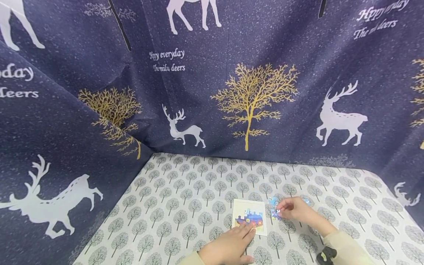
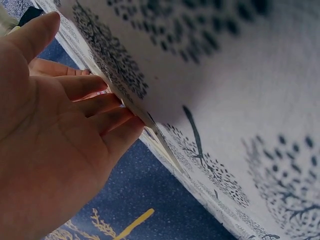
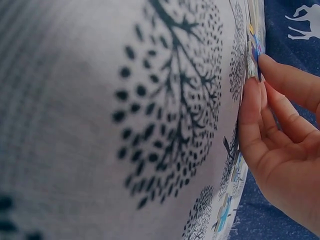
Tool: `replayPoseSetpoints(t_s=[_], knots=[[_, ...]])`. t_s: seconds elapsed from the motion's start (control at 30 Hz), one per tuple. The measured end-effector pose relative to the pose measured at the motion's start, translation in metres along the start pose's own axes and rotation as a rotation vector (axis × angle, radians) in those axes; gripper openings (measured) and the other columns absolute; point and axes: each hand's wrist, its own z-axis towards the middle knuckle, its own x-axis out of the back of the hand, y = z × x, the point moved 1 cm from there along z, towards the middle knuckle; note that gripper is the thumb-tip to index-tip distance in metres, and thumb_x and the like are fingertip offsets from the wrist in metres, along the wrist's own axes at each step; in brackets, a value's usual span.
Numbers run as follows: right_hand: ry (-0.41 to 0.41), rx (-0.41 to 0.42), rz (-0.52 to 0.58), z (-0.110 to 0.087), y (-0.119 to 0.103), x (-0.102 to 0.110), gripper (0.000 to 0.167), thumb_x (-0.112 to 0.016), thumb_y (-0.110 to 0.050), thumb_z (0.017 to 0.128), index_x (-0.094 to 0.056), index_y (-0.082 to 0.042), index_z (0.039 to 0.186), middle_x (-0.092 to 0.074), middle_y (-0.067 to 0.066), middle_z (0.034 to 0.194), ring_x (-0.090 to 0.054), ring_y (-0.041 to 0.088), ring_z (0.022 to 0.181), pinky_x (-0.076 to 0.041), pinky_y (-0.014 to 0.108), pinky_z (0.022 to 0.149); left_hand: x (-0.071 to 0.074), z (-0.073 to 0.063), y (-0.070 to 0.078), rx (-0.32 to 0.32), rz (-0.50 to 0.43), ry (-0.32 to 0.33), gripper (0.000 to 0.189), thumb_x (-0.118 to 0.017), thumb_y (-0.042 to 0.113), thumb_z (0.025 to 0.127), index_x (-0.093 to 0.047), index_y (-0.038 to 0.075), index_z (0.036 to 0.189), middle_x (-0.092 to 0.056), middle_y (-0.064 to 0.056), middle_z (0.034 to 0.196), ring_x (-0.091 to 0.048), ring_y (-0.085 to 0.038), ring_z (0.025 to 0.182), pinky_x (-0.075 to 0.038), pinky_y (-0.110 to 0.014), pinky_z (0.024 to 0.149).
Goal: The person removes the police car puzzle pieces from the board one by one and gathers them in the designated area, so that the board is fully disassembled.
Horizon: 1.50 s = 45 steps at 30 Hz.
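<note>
A white-framed jigsaw puzzle board (image 1: pixel 240 207) with a blue vehicle picture lies flat on the cloth. My left hand (image 1: pixel 228 244) rests its outstretched fingers on the board's lower part; in the left wrist view, the fingertips (image 2: pixel 131 125) touch its edge. Right of the board, my right hand (image 1: pixel 295 210) pinches a small blue and purple jigsaw piece (image 3: pixel 256 56) between thumb and fingers. Light blue pieces (image 1: pixel 273 201) lie just behind that hand's fingertips. Another light blue piece (image 1: pixel 306 201) shows partly beyond the back of the hand.
The tabletop cloth (image 1: pixel 185 184) is white with grey trees. A dark blue curtain (image 1: pixel 212 84) with deer and gold trees hangs behind and at the sides. A black wrist device (image 1: pixel 326 255) sits at the right sleeve.
</note>
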Motion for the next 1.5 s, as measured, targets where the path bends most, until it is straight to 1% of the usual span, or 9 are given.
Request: replayPoseSetpoints(t_s=[0.13, 0.23, 0.43, 0.63, 0.8, 1.07, 1.2, 1.37, 1.5], knots=[[0.008, 0.007, -0.015, 0.0, 0.001, -0.001, 0.016, -0.074, -0.005, 0.077, -0.068, 0.0, 0.09, -0.065, 0.005, 0.082, -0.059, 0.008, 0.07, -0.053, 0.022, 0.063, -0.001, 0.0, 0.0, 0.007, 0.011, 0.008, 0.075, -0.048, 0.057, 0.093, -0.031, 0.011, 0.151, -0.026, -0.004, 0.157, -0.024, -0.019, 0.144, -0.03, -0.03, 0.113], [0.018, 0.004, -0.025, 0.0, 0.003, -0.002, 0.016, -0.075, -0.006, 0.076, -0.068, -0.001, 0.089, -0.065, 0.004, 0.081, -0.059, 0.008, 0.069, -0.053, 0.022, 0.063, -0.002, -0.001, 0.001, 0.009, 0.034, 0.026, 0.075, -0.049, 0.056, 0.093, -0.034, 0.011, 0.15, -0.029, -0.002, 0.156, -0.026, -0.018, 0.143, -0.029, -0.028, 0.113], [0.032, 0.004, -0.042, 0.0, 0.005, -0.002, 0.016, -0.078, -0.006, 0.074, -0.069, -0.003, 0.088, -0.065, 0.003, 0.08, -0.059, 0.008, 0.07, -0.053, 0.022, 0.064, -0.003, -0.001, 0.001, 0.004, 0.053, 0.047, 0.074, -0.05, 0.056, 0.093, -0.034, 0.01, 0.149, -0.029, -0.002, 0.156, -0.027, -0.018, 0.143, -0.028, -0.027, 0.113], [0.027, 0.024, -0.036, 0.001, 0.004, -0.001, 0.016, -0.077, -0.006, 0.075, -0.069, -0.001, 0.088, -0.066, 0.004, 0.08, -0.058, 0.006, 0.068, -0.053, 0.021, 0.062, -0.005, 0.0, 0.0, 0.005, 0.059, 0.056, 0.074, -0.05, 0.056, 0.092, -0.035, 0.01, 0.149, -0.03, -0.002, 0.155, -0.028, -0.019, 0.142, -0.029, -0.028, 0.113], [0.02, 0.033, -0.031, 0.001, 0.003, -0.001, 0.016, -0.076, -0.005, 0.075, -0.068, 0.0, 0.088, -0.066, 0.005, 0.08, -0.058, 0.007, 0.068, -0.053, 0.021, 0.062, -0.004, 0.0, 0.0, 0.012, 0.057, 0.058, 0.075, -0.051, 0.056, 0.092, -0.035, 0.01, 0.149, -0.031, -0.002, 0.155, -0.029, -0.019, 0.142, -0.03, -0.028, 0.113], [0.033, 0.006, 0.01, 0.001, 0.003, 0.0, 0.016, -0.072, 0.0, 0.077, -0.068, 0.002, 0.091, -0.065, 0.006, 0.082, -0.058, 0.009, 0.068, -0.054, 0.023, 0.059, -0.005, 0.0, 0.0, -0.003, 0.068, 0.054, 0.074, -0.049, 0.057, 0.093, -0.035, 0.011, 0.149, -0.031, -0.002, 0.155, -0.029, -0.017, 0.142, -0.029, -0.027, 0.113], [0.044, 0.003, 0.009, 0.002, 0.0, 0.001, 0.017, -0.071, -0.003, 0.08, -0.067, 0.002, 0.096, -0.065, 0.006, 0.085, -0.059, 0.009, 0.07, -0.055, 0.024, 0.059, -0.002, -0.001, 0.001, -0.006, 0.055, 0.045, 0.074, -0.049, 0.056, 0.093, -0.035, 0.01, 0.149, -0.03, -0.002, 0.156, -0.028, -0.018, 0.142, -0.029, -0.027, 0.113], [0.061, 0.048, -0.051, 0.006, -0.009, 0.0, 0.018, -0.071, -0.011, 0.083, -0.067, 0.0, 0.098, -0.066, 0.004, 0.086, -0.059, 0.007, 0.074, -0.054, 0.022, 0.063, -0.001, -0.002, 0.001, 0.002, 0.032, 0.024, 0.074, -0.049, 0.055, 0.093, -0.033, 0.011, 0.15, -0.027, -0.003, 0.157, -0.026, -0.018, 0.143, -0.029, -0.027, 0.113], [0.068, 0.084, -0.069, 0.013, -0.017, -0.005, 0.017, -0.071, -0.011, 0.083, -0.068, 0.0, 0.096, -0.066, 0.003, 0.084, -0.058, 0.006, 0.072, -0.053, 0.022, 0.062, -0.002, -0.001, 0.0, 0.002, 0.049, 0.029, 0.075, -0.049, 0.056, 0.093, -0.033, 0.011, 0.15, -0.028, -0.003, 0.157, -0.027, -0.018, 0.143, -0.03, -0.028, 0.113]])
